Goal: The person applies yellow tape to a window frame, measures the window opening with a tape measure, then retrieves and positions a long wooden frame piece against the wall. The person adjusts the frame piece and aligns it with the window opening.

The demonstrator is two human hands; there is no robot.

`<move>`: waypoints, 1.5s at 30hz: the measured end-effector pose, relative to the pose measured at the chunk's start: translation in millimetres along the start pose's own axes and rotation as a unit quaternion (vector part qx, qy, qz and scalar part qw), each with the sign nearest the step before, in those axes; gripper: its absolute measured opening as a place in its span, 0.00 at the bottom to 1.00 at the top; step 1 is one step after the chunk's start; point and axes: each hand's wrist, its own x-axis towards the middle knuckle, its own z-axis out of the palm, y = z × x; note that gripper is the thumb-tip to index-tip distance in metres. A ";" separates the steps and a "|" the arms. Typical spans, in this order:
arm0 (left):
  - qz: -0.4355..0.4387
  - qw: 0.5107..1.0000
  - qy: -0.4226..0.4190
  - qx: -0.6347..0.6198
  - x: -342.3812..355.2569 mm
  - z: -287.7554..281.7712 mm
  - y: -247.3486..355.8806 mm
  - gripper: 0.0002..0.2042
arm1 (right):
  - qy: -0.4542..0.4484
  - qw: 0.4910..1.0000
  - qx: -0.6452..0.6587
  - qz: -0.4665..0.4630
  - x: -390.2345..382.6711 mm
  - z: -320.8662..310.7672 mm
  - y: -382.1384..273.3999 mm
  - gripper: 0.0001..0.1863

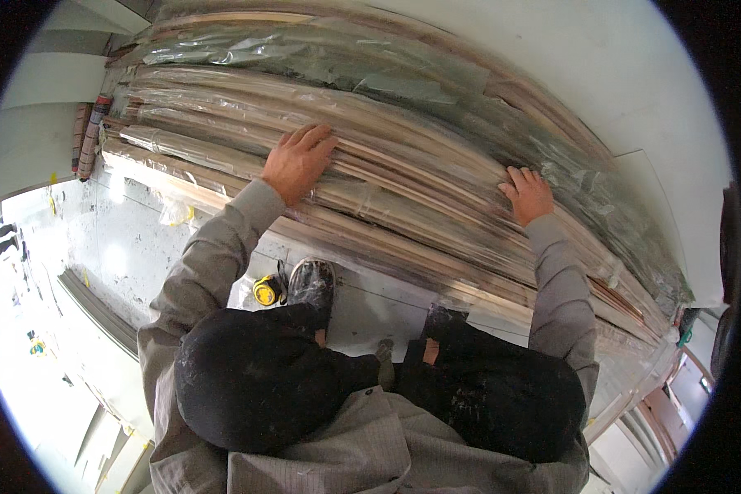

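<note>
I log a workshop or building site, which of the two I cannot tell: long brown wooden strips [403, 188] in clear plastic film [222, 53]; one round yellow-and-black tape measure [266, 291]; stained grey floor [128, 230]; long grey strips [99, 309] laid together.

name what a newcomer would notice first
A pile of long wooden strips, partly under clear plastic, sweeps across the upper middle. The left grip rests on it left of centre, the right grip farther right. A yellow tape measure lies on the floor beside the shoe.
</note>
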 end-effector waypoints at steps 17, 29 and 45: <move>0.006 0.985 -0.145 0.093 81.3 -17.1 -39.4 0.27 | 0.039 0.991 0.069 -0.106 -33.1 -38.2 -15.0 0.22; 0.099 0.970 -0.141 0.174 30.4 -6.7 -51.6 0.22 | 0.227 0.971 0.062 -0.028 -90.9 -8.3 2.2 0.35; 0.031 0.987 -0.148 0.062 -35.3 -93.2 -24.7 0.31 | 0.026 0.992 0.119 -0.011 -191.5 -14.1 -17.0 0.12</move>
